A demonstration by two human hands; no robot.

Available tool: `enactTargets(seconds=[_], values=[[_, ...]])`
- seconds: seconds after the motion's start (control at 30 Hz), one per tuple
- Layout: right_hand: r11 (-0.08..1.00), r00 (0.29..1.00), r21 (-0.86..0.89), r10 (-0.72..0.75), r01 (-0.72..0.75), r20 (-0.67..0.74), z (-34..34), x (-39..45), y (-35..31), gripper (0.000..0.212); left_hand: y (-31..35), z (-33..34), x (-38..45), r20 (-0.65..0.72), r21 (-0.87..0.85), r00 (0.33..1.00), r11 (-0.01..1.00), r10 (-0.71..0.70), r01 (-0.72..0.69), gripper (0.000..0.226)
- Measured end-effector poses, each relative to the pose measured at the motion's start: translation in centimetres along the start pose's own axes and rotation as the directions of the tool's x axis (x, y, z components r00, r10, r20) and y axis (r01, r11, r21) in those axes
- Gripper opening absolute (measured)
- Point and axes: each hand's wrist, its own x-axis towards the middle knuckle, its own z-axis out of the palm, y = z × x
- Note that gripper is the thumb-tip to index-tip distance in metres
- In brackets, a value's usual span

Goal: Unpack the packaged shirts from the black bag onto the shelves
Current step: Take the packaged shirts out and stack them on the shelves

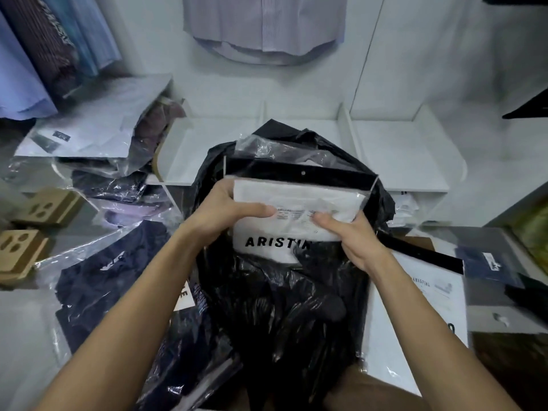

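Glossy clear film wraps the packaged shirt (299,200), a flat white rectangle with a black band along its top edge, half risen from the mouth of the crinkled black bag (281,298). Left hand (228,209) and right hand (353,241) each have their grip closed on its lower side edges. It looks light, fairly stiff from a card insert, and slippery, so holding the edges seems wise. White shelves (394,149) wait behind.

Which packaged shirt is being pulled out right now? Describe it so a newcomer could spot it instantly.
Find the crumpled black bag in the centre. Rising from its mouth is the packaged white shirt, held by the left hand and right hand. Unlike the navy packs lying around, it shows bold black ARISTINO lettering and a black top band.
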Motion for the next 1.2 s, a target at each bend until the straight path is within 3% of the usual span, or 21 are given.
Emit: enactTargets(seconds=[0.13, 0.23, 0.3, 0.4, 0.53, 0.67, 0.77, 0.83, 1.0, 1.1, 1.2], values=[[0.988, 0.988, 0.004, -0.153, 0.153, 0.008, -0.5, -1.3, -1.5, 0.038, 0.9, 0.4, -1.4, -0.019, -0.004, 0.989, 0.989, 0.148, -0.149, 0.033], [0.990, 0.995, -0.095, -0.103, 0.101, -0.017, -1.5, -1.3, 0.7, 0.052, -2.6, 0.4, -0.4, 0.026, 0.097, 0.999, 0.994, 0.039, -0.042, 0.037], [0.981, 1.000, -0.194, -0.028, 0.026, -0.006, -2.2, -1.6, 2.7, 0.048, -5.4, 0.2, 0.0, 0.037, 0.171, 0.996, 0.983, -0.079, 0.071, 0.042], [0.958, 0.999, -0.284, 0.032, -0.034, -0.011, -2.6, -2.1, 3.4, 0.038, -6.9, 0.3, 0.1, 0.068, 0.246, 0.994, 0.967, -0.081, 0.062, 0.048], [0.954, 0.985, -0.275, -0.150, 0.120, -0.090, -1.9, -2.1, -0.1, 0.036, -2.6, 1.4, -0.2, -0.024, 0.215, 0.997, 0.974, 0.078, -0.071, 0.042], [0.959, 0.911, -0.123, -0.281, 0.256, -0.301, -2.2, -2.5, -5.7, 0.041, 4.3, 4.4, 0.1, -0.113, 0.055, 0.968, 0.974, 0.224, -0.219, 0.029], [0.938, 0.858, -0.179, -0.346, 0.298, -0.380, -5.1, -3.0, -8.6, 0.047, 7.0, 7.8, 1.3, -0.099, 0.017, 0.964, 0.969, 0.247, -0.246, 0.039], [0.945, 0.850, -0.225, -0.316, 0.239, -0.422, -8.1, -4.0, -8.8, 0.049, 6.3, 10.4, 2.5, -0.051, 0.033, 0.979, 0.980, 0.196, -0.195, 0.048], [0.969, 0.789, -0.247, -0.136, -0.021, -0.599, -16.3, -8.7, -2.5, 0.042, -0.7, 18.9, 3.0, 0.043, 0.156, 0.998, 0.987, -0.043, 0.036, 0.043], [0.965, 0.744, -0.182, 0.018, -0.187, -0.667, -20.6, -12.1, 3.2, 0.032, -6.0, 24.0, 2.7, 0.193, 0.283, 0.965, 0.952, -0.178, 0.119, 0.041], [0.930, 0.679, -0.108, 0.174, -0.352, -0.713, -23.7, -14.9, 8.2, 0.044, -10.2, 27.8, 2.4, 0.278, 0.445, 0.909, 0.880, -0.310, 0.164, 0.043]])
